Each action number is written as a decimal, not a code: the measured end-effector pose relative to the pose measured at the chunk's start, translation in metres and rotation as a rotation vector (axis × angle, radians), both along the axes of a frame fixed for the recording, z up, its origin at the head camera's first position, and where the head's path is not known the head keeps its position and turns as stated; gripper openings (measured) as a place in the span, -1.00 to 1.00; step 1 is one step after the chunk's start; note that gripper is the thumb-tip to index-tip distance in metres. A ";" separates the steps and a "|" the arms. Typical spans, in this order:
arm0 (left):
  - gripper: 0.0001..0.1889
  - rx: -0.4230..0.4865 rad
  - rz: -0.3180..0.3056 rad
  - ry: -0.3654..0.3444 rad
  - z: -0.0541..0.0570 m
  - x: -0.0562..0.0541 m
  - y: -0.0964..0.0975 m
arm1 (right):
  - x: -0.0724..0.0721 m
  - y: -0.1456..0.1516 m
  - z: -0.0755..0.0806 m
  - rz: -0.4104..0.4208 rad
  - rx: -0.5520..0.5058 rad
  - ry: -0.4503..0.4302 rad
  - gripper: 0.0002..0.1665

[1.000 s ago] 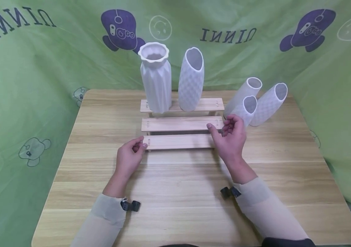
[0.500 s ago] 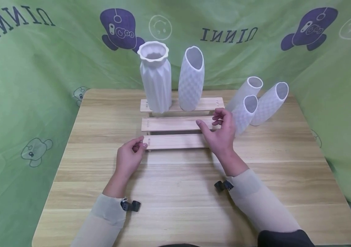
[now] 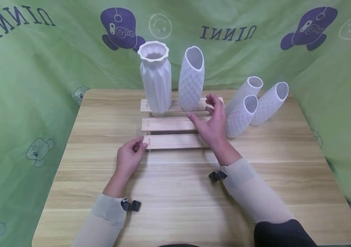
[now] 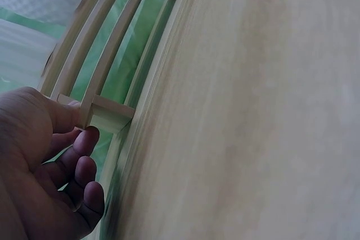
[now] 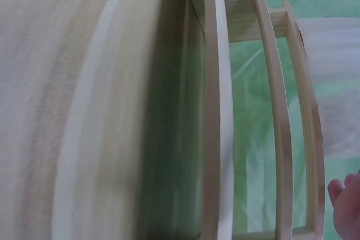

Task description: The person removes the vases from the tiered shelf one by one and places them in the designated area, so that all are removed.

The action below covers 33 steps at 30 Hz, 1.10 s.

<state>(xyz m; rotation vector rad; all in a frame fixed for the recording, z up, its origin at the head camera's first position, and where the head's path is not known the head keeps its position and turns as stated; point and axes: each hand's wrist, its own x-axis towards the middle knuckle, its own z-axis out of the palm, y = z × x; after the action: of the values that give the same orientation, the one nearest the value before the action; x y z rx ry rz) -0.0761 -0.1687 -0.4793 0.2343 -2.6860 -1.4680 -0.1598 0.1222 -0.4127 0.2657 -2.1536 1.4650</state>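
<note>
A three-step wooden display rack stands on the table. My left hand pinches the left end of its lowest board; the left wrist view shows thumb and forefinger at that corner. Over the rack's right half is my right hand, thumb and fingers spread, holding nothing. Its fingertips are just right of a tall white vase with a diamond texture on the top board. Left of that vase stands a white pleated vase with a scalloped rim. In the right wrist view only part of the right hand shows.
Three more white vases stand on the table right of the rack: a slanted-mouth one in front, a round-mouthed one behind it, and a textured one farther right. Green printed cloth hangs around the wooden table.
My right hand has moved left and farther back, from beside the loose vases at the right to near the textured vase on the rack. My left hand has stayed in place.
</note>
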 end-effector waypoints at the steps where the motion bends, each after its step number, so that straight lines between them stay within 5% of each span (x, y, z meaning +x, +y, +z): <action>1: -0.64 0.000 -0.002 0.003 0.000 0.000 0.000 | -0.002 -0.001 0.001 0.005 0.001 -0.002 0.04; 14: -0.65 0.004 0.007 -0.007 0.000 -0.001 0.000 | -0.023 -0.011 0.014 0.057 0.078 -0.142 0.32; 33: -0.66 -0.004 -0.008 0.017 0.000 -0.001 0.000 | -0.041 -0.017 0.024 0.074 0.084 -0.189 0.25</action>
<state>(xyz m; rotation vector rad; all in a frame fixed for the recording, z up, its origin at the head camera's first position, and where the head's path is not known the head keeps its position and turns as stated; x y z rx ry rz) -0.0775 -0.1685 -0.4791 0.2106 -2.6793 -1.4595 -0.2004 0.1055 -0.3891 0.2472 -2.3824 1.4953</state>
